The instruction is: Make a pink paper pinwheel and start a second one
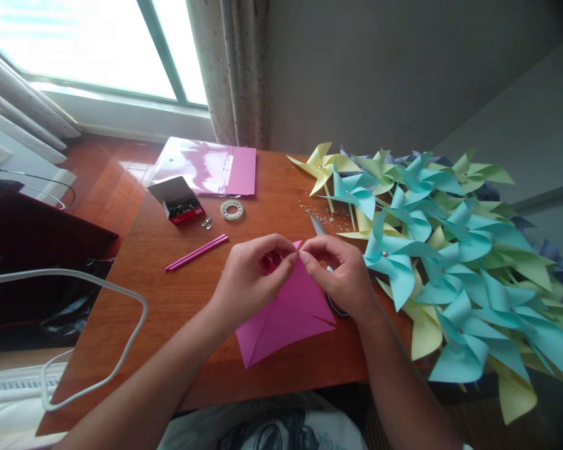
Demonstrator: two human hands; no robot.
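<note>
The left hand (258, 275) and right hand (341, 270) were pinched narrow, fingertips nearly meeting over the far corner of a slit pink paper sheet (284, 324) on the wooden table (169, 306); whether they gripped anything, I could not tell. Scissors (318, 226) lay partly beneath the right hand, left of turquoise paper pinwheels (394, 251).

Left hand (254, 273) and right hand (341, 275) fingertip-close, thumbs near forefingers, forearms (169, 359) angled inward.
</note>
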